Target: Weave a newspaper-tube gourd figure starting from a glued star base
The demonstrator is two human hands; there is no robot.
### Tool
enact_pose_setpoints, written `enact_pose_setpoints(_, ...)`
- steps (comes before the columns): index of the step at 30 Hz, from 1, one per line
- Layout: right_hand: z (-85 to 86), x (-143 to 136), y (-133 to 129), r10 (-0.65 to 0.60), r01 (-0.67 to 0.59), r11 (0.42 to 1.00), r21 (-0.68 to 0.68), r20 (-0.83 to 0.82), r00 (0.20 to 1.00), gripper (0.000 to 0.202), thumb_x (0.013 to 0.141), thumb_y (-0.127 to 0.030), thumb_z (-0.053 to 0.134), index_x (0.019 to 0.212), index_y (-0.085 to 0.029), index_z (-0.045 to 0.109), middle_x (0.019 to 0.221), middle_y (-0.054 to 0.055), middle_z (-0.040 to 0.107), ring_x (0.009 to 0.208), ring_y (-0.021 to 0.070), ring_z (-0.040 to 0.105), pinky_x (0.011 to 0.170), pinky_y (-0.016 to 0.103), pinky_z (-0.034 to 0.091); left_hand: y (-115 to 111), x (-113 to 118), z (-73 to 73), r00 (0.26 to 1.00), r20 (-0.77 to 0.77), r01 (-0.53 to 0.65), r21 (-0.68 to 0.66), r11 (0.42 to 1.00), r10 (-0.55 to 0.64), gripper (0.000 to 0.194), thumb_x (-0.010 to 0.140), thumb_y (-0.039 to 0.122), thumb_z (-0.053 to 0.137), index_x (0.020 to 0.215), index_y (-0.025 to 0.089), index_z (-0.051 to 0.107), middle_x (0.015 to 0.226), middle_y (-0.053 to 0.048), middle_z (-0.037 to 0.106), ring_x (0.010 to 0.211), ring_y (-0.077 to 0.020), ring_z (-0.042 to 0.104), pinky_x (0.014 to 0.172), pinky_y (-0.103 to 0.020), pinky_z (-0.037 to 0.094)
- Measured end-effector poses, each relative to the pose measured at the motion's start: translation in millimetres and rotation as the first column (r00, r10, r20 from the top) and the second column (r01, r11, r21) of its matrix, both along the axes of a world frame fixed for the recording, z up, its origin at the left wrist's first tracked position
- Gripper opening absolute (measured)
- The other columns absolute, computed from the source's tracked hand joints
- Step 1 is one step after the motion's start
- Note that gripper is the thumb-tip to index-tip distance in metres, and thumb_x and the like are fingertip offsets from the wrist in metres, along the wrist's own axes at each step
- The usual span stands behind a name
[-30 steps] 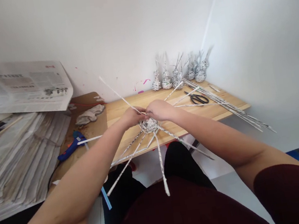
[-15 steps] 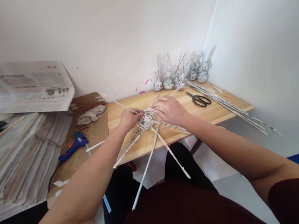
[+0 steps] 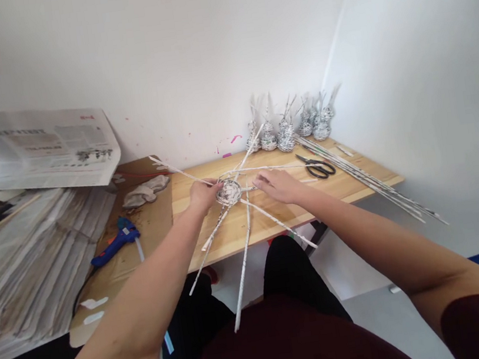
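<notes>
A round woven paper piece [image 3: 229, 193], with several rolled-paper rods sticking out like spokes, is held over the front of the wooden table [image 3: 202, 232]. My left hand [image 3: 206, 193] pinches its left rim, thumb on top. My right hand [image 3: 276, 185] is closed at the right of the piece, its fingertips on a rod [image 3: 248, 189] that points right. Another long thin rod [image 3: 282, 167] runs rightward from the top of the weave, behind my right hand. One spoke [image 3: 244, 274] hangs past the table's front edge toward my lap.
Black scissors [image 3: 321, 168] and a bundle of paper rods [image 3: 363, 174] lie at the right. Several woven bottle-shaped pieces [image 3: 286, 136] stand by the wall. At the left are a blue glue gun [image 3: 118, 241], white gloves [image 3: 145, 191] and stacked newspapers [image 3: 51, 265].
The woven piece has turned, its spokes now at other angles. My right hand has moved from the top of the rim to its right side, and a long rod now stretches rightward behind it.
</notes>
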State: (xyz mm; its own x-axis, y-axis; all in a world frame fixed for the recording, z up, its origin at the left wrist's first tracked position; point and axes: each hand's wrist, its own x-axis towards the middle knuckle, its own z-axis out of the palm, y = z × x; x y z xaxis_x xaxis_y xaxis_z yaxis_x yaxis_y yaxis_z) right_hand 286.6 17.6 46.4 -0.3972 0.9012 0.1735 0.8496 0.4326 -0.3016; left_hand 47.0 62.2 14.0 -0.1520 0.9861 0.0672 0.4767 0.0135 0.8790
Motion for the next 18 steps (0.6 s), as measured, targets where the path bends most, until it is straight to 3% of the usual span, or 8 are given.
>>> enact_pose_setpoints(3, -1.8, -14, 2, 0.048, -0.062, 0.991, -0.121, -0.112, 0.993, 0.041, 0.102, -0.043, 0.032, 0.115, -0.018, 0.061, 0.105, 0.007, 0.071, 0.094, 0.0183, 0.063, 0.08, 0.027, 0.04, 1, 2, -3.7, 0.998, 0.057, 0.03, 0.001, 1.0, -0.03, 0.025, 0.067, 0.027, 0.072, 0.088, 0.014, 0.077, 0.087, -0.008, 0.077, 0.075, -0.019, 0.069, 0.064, -0.024, 0.05)
enact_pose_setpoints(6, -0.5, -25, 6, 0.088, -0.092, 0.984, -0.152, -0.031, 0.996, 0.048, 0.103, -0.044, 0.028, 0.101, -0.019, 0.068, 0.101, 0.008, 0.073, 0.095, 0.0192, 0.063, 0.081, 0.026, 0.041, 2, 3, 0.1, 0.997, 0.066, 0.044, 0.021, 0.999, -0.045, 0.026, 0.066, 0.027, 0.073, 0.088, 0.015, 0.077, 0.085, -0.007, 0.077, 0.076, -0.0187, 0.069, 0.066, -0.025, 0.05)
enact_pose_setpoints(9, 15.1, -23, 9, 0.029, -0.032, 0.999, 0.034, 0.079, 0.996, 0.058, 0.102, -0.046, 0.025, 0.087, -0.016, 0.071, 0.091, 0.011, 0.073, 0.092, 0.0219, 0.064, 0.081, 0.029, 0.039, -1, 1, 13.0, 0.993, 0.096, 0.057, 0.104, 0.993, -0.067, 0.029, 0.067, 0.031, 0.072, 0.091, 0.015, 0.077, 0.086, -0.006, 0.077, 0.078, -0.0191, 0.068, 0.069, -0.026, 0.051)
enact_pose_setpoints(13, 48.6, -9, 10, 0.036, -0.057, 0.967, 0.247, 0.089, 0.995, 0.063, 0.101, -0.05, 0.024, 0.079, -0.013, 0.07, 0.086, 0.013, 0.071, 0.093, 0.0234, 0.063, 0.085, 0.031, 0.037, -13, -3, 30.9, 0.976, 0.191, 0.05, 0.262, 0.964, -0.103, 0.038, 0.069, 0.038, 0.071, 0.099, 0.015, 0.076, 0.092, -0.006, 0.076, 0.08, -0.0193, 0.067, 0.072, -0.028, 0.052)
enact_pose_setpoints(16, 56.1, -4, 11, -0.013, 0.016, 0.995, 0.097, -0.03, 0.999, 0.067, 0.099, -0.057, 0.025, 0.074, -0.013, 0.069, 0.078, 0.011, 0.07, 0.081, 0.0215, 0.065, 0.077, 0.03, 0.04, -23, -4, 29.3, 0.967, 0.221, 0.08, 0.217, 0.973, -0.128, 0.036, 0.066, 0.035, 0.073, 0.094, 0.013, 0.076, 0.085, -0.006, 0.076, 0.074, -0.0182, 0.066, 0.068, -0.027, 0.051)
enact_pose_setpoints(18, 45.9, -6, 12, -0.062, 0.052, 0.995, -0.085, -0.123, 0.99, 0.062, 0.097, -0.06, 0.033, 0.077, -0.014, 0.069, 0.076, 0.008, 0.071, 0.073, 0.0184, 0.065, 0.069, 0.028, 0.042, -29, -4, 20.0, 0.965, 0.226, 0.108, 0.135, 0.985, -0.137, 0.031, 0.064, 0.031, 0.074, 0.089, 0.012, 0.075, 0.08, -0.006, 0.075, 0.069, -0.0171, 0.065, 0.065, -0.027, 0.05)
